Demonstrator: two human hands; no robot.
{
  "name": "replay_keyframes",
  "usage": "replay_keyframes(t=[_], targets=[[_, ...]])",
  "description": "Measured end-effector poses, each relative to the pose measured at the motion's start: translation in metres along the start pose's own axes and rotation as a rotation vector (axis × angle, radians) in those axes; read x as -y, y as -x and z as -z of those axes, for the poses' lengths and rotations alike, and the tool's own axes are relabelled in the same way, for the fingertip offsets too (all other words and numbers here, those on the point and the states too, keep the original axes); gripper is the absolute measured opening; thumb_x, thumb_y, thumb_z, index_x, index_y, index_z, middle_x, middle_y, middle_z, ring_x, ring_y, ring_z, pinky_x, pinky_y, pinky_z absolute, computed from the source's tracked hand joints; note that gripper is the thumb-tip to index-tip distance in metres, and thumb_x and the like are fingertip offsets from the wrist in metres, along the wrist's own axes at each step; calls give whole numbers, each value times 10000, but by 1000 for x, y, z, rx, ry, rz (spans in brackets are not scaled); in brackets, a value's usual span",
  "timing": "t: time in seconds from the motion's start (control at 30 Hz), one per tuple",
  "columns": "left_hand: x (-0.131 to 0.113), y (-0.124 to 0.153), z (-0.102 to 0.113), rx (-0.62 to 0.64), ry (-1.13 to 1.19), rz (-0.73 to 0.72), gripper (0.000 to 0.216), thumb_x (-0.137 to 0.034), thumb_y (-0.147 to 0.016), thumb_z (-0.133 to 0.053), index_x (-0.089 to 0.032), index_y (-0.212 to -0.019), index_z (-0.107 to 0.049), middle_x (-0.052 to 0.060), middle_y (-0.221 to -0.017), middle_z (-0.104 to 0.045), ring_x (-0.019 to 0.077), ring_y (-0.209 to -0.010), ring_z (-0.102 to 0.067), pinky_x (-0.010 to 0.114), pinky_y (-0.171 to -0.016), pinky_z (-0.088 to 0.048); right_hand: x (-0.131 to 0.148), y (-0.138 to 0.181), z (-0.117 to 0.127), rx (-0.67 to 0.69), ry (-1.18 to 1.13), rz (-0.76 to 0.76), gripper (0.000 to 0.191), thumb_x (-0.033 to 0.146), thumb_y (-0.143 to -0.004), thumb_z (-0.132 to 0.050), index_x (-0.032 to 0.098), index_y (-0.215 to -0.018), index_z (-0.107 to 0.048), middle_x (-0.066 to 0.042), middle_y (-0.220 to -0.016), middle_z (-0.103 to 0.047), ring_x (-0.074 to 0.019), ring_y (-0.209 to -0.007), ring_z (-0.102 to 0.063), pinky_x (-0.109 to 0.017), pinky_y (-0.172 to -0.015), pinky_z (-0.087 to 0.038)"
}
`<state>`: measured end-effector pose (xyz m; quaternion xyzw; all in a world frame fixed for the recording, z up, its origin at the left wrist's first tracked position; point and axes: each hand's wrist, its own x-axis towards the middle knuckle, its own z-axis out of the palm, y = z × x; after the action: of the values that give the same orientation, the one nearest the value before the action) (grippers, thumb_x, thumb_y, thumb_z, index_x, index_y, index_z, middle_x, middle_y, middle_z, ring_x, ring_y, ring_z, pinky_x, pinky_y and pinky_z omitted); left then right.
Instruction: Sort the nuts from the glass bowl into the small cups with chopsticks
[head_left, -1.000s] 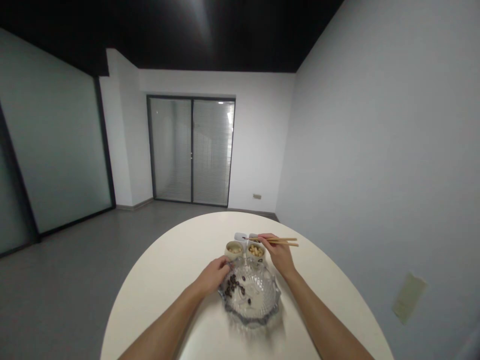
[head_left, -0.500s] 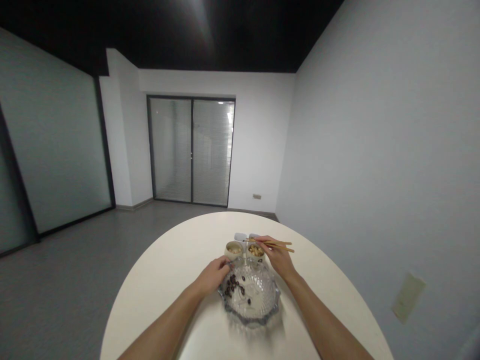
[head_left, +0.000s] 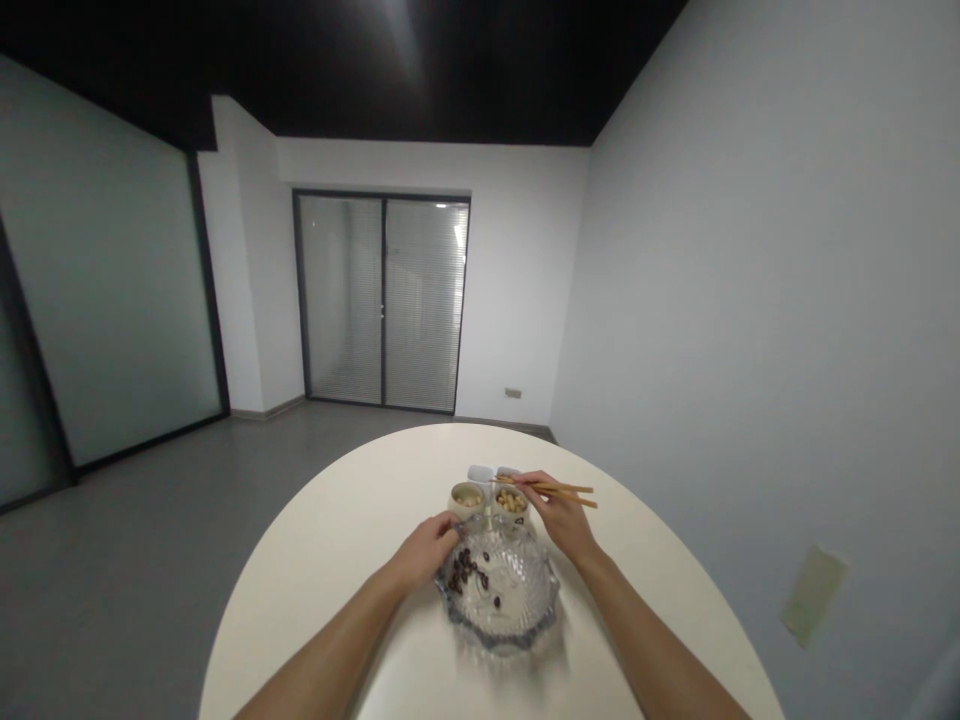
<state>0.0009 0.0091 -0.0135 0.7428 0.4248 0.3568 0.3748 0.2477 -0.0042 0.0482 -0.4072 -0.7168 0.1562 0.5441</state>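
Note chopsticks (head_left: 574,488) pinched in right hand (head_left: 556,508) and left hand (head_left: 429,543) of indeterminate closure on glass bowl (head_left: 495,640); prevent crossed tips (head_left: 498,480) near right-side cup (head_left: 510,516), caused by uneven finger pressure.

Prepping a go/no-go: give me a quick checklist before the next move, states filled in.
1. Glass bowl upright and steadied: ok. Left hand is on its rim.
2. Chopsticks in hand: ok. Right hand holds them.
3. Chopstick tips free of any piece: cannot tell. Too small to make out.
4. Left cup and right cup upright: ok.
5. Dark bean-like pieces all in one cluster: not ok. A few lie apart in the bowl.
6. Right white dish fully visible: not ok. The right hand partly covers it.
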Motion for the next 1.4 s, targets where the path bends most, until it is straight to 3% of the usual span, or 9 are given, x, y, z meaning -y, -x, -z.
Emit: replay_keyframes(t=[0.23,0.47,0.77,1.07,1.23,1.4], targets=[[-3,1,2,0,13,-13,236,-303,-798,-453,-155,-870,-622,39,-888,-652,206,-881,-565,280,-786,-411,24,9,8,-82,-117,-57,199,412,-808,-693,219,-849,-714,-59,-855,-754,-234,-827,-694,-376,-779,-562],[-3,2,2,-5,37,-29,252,-276,-776,-447,-155,-902,-630,40,-920,-662,203,-884,-565,284,-811,-413,36,28,15,213,-152,-203,236,428,-764,-732,193,-788,-733,-48,-736,-728,-197,-681,-657,-285,-609,-529],[1,0,1,1,68,-45,277,-292,-778,-457,-160,-940,-638,45,-970,-673,213,-938,-570,294,-858,-414,36,30,28,342,-194,-280,233,406,-744,-756,178,-785,-733,-29,-686,-700,-183,-628,-638,-274,-586,-532],[-2,1,2,6,73,-27,279,-286,-764,-467,-158,-937,-645,51,-979,-679,222,-934,-574,301,-858,-418,29,36,2,258,-102,-166,251,451,-781,-718,206,-805,-764,-62,-805,-747,-247,-773,-677,-349,-721,-540],[-1,2,2,1,57,-39,259,-305,-795,-464,-159,-923,-636,43,-957,-679,217,-920,-576,294,-838,-420,36,34,3,161,-141,-125,216,426,-771,-735,211,-775,-755,-50,-788,-723,-220,-744,-655,-321,-688,-529],[-2,1,1,-9,27,-46,243,-286,-798,-452,-156,-905,-626,42,-929,-668,211,-910,-574,295,-822,-420,44,40,-7,272,-190,-196,191,393,-744,-769,204,-774,-761,-41,-742,-717,-203,-688,-651,-289,-621,-522]])
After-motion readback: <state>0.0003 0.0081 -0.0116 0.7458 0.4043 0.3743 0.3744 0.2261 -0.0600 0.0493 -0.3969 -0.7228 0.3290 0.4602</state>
